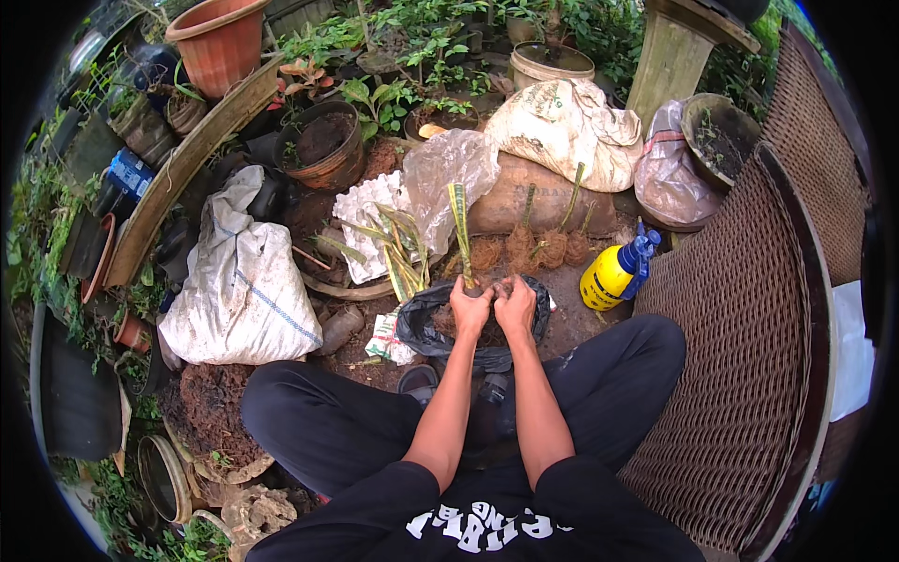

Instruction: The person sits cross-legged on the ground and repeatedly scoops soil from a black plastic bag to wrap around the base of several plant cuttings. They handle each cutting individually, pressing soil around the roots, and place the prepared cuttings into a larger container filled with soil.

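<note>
My left hand (470,308) grips the base of an upright variegated snake plant leaf cutting (460,225). Close beside it, my right hand (516,303) pinches a bit of brown fibre (501,288) at its fingertips. Both hands are above an open black plastic bag (421,331) holding loose coconut fibre (444,320). Just beyond the bag, several fibre-wrapped root balls (521,247) sit in a row, some with leaf cuttings standing in them. Further cut snake plant leaves (404,263) lie to the left. The cutting's lower end is partly hidden by my fingers.
A yellow spray bottle (604,282) with a blue head stands right of the bag. Beside my right knee is a woven rattan chair (730,337). A filled white sack (246,295) leans at left; a torn egg tray (365,204) and clear plastic (449,175) lie behind.
</note>
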A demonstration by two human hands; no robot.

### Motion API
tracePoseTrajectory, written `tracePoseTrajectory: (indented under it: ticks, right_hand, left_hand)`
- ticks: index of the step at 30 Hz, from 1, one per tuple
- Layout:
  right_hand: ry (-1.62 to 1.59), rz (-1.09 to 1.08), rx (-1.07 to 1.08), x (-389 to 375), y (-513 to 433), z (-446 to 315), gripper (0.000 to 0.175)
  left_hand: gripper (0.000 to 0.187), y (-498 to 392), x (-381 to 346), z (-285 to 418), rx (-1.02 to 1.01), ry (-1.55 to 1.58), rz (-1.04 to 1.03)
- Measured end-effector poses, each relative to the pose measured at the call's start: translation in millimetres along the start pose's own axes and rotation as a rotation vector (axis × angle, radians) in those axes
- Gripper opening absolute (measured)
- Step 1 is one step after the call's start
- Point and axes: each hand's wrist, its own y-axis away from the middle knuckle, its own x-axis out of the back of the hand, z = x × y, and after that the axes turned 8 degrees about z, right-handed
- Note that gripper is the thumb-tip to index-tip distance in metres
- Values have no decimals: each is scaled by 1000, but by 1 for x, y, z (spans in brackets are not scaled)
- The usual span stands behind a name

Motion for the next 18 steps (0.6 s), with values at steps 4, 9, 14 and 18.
tracePoseTrajectory:
  ticks: [4,9,14,18]
  right_hand:
    - [5,12,11,4,-2,-3,14]
    - [-10,11,23,6,-4,-8,13]
    - [-30,12,38,6,0,-11,13]
    - [-63,58,18,6,-3,-8,14]
  left_hand:
    - [24,7,0,12,-65,-103,-11]
    - [25,9,2,20,-37,-130,-41]
    - [25,10,3,15,-94,-84,16]
    - [25,9,2,7,-52,-10,49]
